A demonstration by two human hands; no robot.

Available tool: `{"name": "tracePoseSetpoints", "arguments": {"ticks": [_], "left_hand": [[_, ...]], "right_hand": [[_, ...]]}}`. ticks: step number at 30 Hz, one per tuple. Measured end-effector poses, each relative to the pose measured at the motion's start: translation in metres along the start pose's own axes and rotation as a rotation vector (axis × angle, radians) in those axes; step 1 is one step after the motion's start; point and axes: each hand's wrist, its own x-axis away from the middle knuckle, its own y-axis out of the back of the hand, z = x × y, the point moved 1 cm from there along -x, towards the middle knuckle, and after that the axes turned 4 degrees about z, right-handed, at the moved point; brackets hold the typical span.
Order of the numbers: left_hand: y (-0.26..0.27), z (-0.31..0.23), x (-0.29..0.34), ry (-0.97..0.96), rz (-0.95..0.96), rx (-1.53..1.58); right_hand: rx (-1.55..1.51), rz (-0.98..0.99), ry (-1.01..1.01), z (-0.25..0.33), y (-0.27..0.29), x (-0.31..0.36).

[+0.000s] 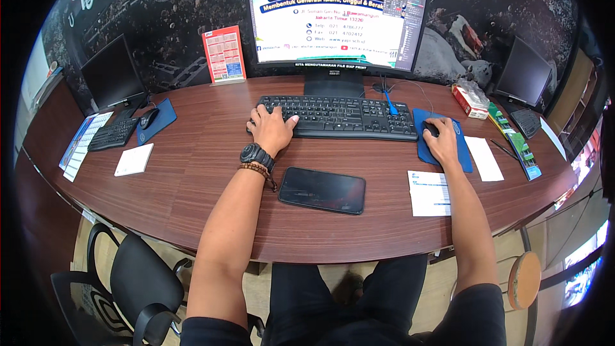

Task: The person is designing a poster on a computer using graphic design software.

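Note:
My left hand (271, 131) rests on the left end of a black keyboard (339, 115), its fingers spread over the keys. A black watch and a beaded bracelet are on that wrist. My right hand (443, 145) is curled over a black computer mouse (432, 129), which lies on a blue mouse pad (424, 154). Behind the keyboard stands a curved monitor (333, 32) with a colourful banner design in an editing window. A black smartphone (322, 189) lies screen up on the desk between my forearms.
On the desk (211, 198) stands a red desk calendar (224, 54). A printed slip (428, 193) lies partly under my right forearm, near a white paper (483, 159). A tissue box (469, 100) is back right. Side workstations include a left monitor (114, 72); an office chair (144, 272) stands below left.

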Motion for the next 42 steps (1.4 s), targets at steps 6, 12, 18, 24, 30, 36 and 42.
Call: {"name": "tracePoseSetpoints", "arguments": {"ticks": [6, 12, 18, 24, 30, 36, 42], "left_hand": [[0.000, 0.001, -0.002, 0.000, 0.035, 0.029], [-0.001, 0.001, 0.000, -0.013, 0.007, -0.005], [-0.001, 0.000, -0.001, -0.011, 0.005, -0.004], [-0.001, 0.001, -0.001, -0.006, 0.013, -0.012], [0.000, -0.001, 0.000, -0.016, 0.004, -0.013], [0.005, -0.015, 0.000, -0.059, 0.100, 0.003], [0.007, -0.028, -0.004, 0.033, 0.265, 0.001]], "right_hand": [[-0.008, -0.009, 0.019, 0.001, 0.000, 0.000], [0.008, -0.018, 0.043, -0.002, -0.001, -0.001], [-0.005, -0.004, 0.022, -0.001, 0.000, -0.001], [0.018, -0.011, 0.027, 0.000, -0.001, -0.001], [0.004, -0.014, 0.019, -0.001, -0.001, -0.001], [0.003, -0.006, -0.004, 0.000, -0.001, -0.001], [0.008, 0.003, -0.025, -0.001, -0.001, 0.000]]}}
